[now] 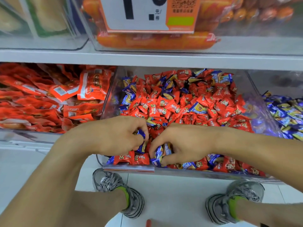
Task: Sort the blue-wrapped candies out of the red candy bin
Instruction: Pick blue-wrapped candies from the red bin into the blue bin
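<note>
Blue-wrapped candies point(197, 108) lie scattered through the red candies in the clear bin point(108, 94) I see at centre, thickest toward twelve o'clock and along the six o'clock front wall. At the bin's seven o'clock, my left hand point(118, 135) curls its fingers around a few blue wrappers. Just beside it at five o'clock, my right hand point(182, 143) pinches several more blue candies point(158, 155) against the front edge.
</note>
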Demonstrator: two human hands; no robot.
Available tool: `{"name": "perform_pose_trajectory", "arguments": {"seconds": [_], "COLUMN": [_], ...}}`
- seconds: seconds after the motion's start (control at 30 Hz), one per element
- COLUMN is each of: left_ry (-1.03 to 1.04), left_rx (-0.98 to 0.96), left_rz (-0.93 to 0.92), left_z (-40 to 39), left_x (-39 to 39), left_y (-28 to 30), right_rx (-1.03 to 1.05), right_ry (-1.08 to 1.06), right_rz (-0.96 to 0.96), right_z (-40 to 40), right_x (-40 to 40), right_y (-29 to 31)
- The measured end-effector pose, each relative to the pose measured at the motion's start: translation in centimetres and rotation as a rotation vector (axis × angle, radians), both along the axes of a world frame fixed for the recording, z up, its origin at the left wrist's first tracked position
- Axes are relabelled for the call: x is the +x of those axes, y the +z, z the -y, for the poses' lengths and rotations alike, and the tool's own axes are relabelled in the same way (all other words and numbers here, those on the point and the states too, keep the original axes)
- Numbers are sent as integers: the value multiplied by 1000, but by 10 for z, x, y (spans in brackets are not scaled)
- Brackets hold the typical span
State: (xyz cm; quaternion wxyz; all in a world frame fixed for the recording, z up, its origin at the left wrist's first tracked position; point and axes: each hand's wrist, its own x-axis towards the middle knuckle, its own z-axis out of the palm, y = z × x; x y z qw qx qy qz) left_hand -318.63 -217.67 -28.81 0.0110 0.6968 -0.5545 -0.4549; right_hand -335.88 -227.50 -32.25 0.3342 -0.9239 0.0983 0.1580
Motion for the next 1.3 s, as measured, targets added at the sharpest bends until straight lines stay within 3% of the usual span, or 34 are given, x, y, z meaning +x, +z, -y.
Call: {"name": "perform_pose_trajectory", "arguments": {"seconds": [0.27,0.5,0.63,0.73,0.83,0.93,1.03,1.1,1.23,1.3], "left_ry": [-71,-221,-263,-195,19,268,418,495,484,488], "left_rx": [-210,-150,-148,-285,-337,-309,-307,-326,-492,-567], "left_rz": [139,512,615,439,69,-325,-591,-676,-582,-623], "left_z": [0,8,10,7,4,5,14,23,45,57], "left_x": [-11,-17,-22,-16,-20,-41,-77,-103,-149,-171], "left_y": [-6,-11,-18,-21,-9,-3,-9,-12,-10,-2], "right_rx": [318,274,286,318,301,468,527,501,245,168], "right_ry": [-381,-439,-460,-488,-537,-640,-722,-743,-804,-838], "right_rz": [120,140,137,152,178,294,394,454,543,595], "right_z": [28,22,19,19,18,15,7,2,4,8], "right_x": [-50,-64,-66,-69,-76,-80,-86,-93,-128,-155], "right_y": [18,15,12,14,18,23,25,24,31,42]}}
